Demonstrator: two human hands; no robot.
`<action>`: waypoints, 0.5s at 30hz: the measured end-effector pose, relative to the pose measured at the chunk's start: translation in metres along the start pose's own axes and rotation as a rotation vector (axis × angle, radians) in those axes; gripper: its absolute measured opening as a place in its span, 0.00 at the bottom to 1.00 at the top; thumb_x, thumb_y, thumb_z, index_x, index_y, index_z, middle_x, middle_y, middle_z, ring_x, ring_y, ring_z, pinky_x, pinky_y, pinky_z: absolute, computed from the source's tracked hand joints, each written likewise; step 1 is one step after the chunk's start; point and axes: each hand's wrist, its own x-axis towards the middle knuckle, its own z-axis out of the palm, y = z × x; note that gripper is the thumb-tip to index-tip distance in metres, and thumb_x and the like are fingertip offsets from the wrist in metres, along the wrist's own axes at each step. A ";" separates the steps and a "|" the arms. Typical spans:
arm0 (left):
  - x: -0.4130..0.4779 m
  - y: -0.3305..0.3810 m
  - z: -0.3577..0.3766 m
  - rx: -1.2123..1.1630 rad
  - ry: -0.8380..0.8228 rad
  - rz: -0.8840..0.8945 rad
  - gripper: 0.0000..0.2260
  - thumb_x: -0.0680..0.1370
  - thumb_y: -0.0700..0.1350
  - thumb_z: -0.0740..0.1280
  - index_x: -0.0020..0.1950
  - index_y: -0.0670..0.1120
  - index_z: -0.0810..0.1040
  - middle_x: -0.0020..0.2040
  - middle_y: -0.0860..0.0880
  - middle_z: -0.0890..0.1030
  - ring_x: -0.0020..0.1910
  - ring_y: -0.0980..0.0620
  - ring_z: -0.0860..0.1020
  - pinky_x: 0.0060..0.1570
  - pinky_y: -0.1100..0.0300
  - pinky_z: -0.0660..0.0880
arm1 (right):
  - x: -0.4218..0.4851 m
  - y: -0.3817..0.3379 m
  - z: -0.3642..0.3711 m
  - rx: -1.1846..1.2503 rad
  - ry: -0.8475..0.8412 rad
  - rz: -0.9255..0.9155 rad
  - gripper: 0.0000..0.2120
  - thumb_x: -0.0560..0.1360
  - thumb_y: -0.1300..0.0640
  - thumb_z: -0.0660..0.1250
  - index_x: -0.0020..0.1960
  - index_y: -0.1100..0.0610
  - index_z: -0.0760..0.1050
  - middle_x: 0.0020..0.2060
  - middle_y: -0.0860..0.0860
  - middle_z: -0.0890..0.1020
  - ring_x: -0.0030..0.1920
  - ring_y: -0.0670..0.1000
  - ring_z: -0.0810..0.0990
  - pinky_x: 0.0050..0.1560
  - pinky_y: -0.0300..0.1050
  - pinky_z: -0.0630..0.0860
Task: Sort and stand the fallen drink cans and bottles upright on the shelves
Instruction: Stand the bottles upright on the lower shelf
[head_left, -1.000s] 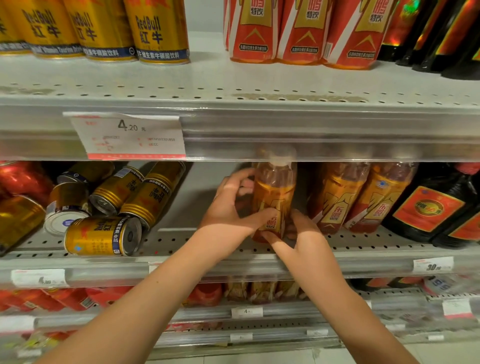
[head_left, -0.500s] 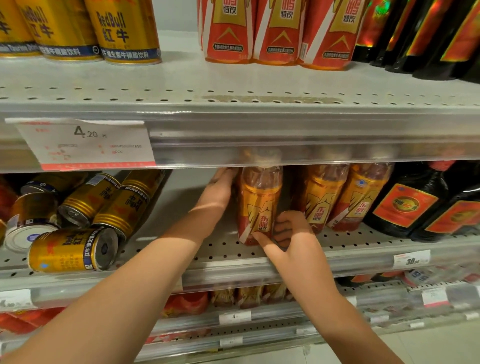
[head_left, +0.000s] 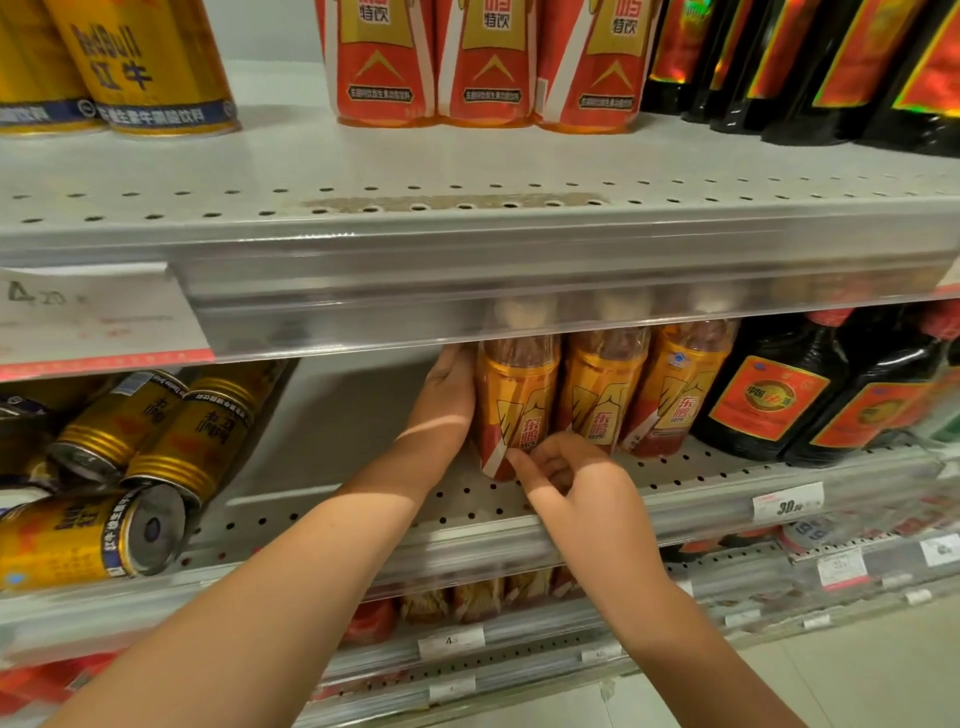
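Head view showed the orange bottle (head_left: 517, 400) upright on the middle shelf (head_left: 363, 514), just beside two matching bottles (head_left: 602, 395) on its right, with dark bottles (head_left: 769, 400) beyond and its cap hidden behind the upper shelf's front rail (head_left: 467, 270). The left hand (head_left: 447, 400) lay flat, fingers straight, against the bottle's left side. The right hand (head_left: 566, 467) had its thumb on the lower label and fingers curled, though whether they gripped could not be told; fallen gold cans (head_left: 156, 441) lay heaped well to the left.
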 end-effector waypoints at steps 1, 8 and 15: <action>-0.001 0.001 0.002 -0.026 0.006 0.000 0.08 0.87 0.53 0.52 0.58 0.63 0.71 0.45 0.64 0.72 0.33 0.75 0.70 0.30 0.79 0.63 | 0.000 0.000 -0.001 -0.008 0.009 0.003 0.13 0.76 0.38 0.67 0.39 0.44 0.74 0.38 0.37 0.79 0.38 0.41 0.78 0.33 0.38 0.73; -0.006 0.001 -0.002 -0.039 -0.016 0.033 0.14 0.87 0.49 0.55 0.47 0.63 0.75 0.39 0.68 0.76 0.31 0.80 0.72 0.28 0.82 0.65 | -0.001 0.002 -0.003 -0.031 0.027 -0.008 0.14 0.76 0.36 0.66 0.39 0.43 0.74 0.39 0.35 0.79 0.39 0.40 0.78 0.31 0.33 0.68; -0.036 -0.021 -0.021 -0.215 -0.052 0.020 0.08 0.84 0.51 0.62 0.57 0.57 0.80 0.50 0.56 0.87 0.51 0.55 0.85 0.52 0.57 0.81 | -0.003 0.006 -0.006 -0.067 0.006 -0.030 0.10 0.78 0.40 0.66 0.42 0.44 0.74 0.32 0.42 0.79 0.36 0.42 0.78 0.33 0.41 0.75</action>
